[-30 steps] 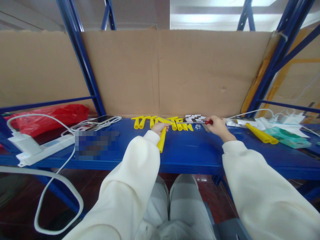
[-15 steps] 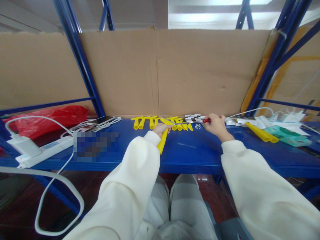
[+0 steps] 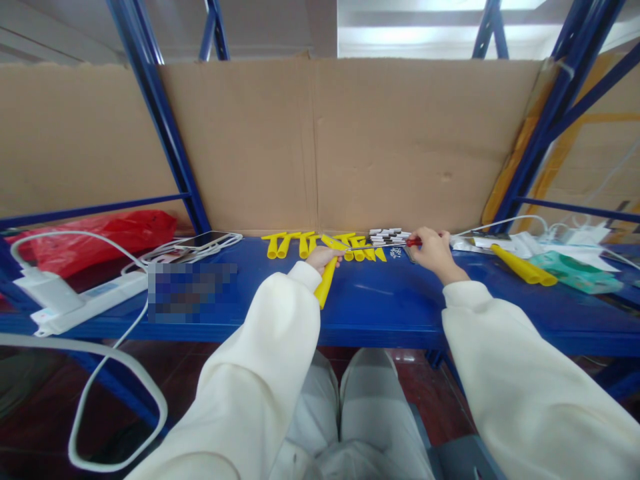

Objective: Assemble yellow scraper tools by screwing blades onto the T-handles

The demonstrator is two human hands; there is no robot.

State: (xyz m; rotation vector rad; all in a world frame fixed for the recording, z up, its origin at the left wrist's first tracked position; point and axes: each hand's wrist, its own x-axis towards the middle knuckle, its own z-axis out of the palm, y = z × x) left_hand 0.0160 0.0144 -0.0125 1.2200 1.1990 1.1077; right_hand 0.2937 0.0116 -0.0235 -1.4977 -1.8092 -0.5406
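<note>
Note fingers of the left hand (image 3: 323, 257) wrapped around the yellow plastic T-shaped tool (image 3: 326, 285) over the blue metal desk (image 3: 387, 293), fingers of the right hand (image 3: 434, 251) gripping the red-handled metal screwdriver (image 3: 413, 242), and guard against possible screwdriver slippage toward the left fingers from misaligned pressure.

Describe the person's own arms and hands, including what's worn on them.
The left sleeve and right sleeve are long, loose and cream-white, with soft folds and no visible print, each narrowing to a cuff at the wrist. The left hand and right hand are bare, without gloves; rings would be too small to make out.
</note>
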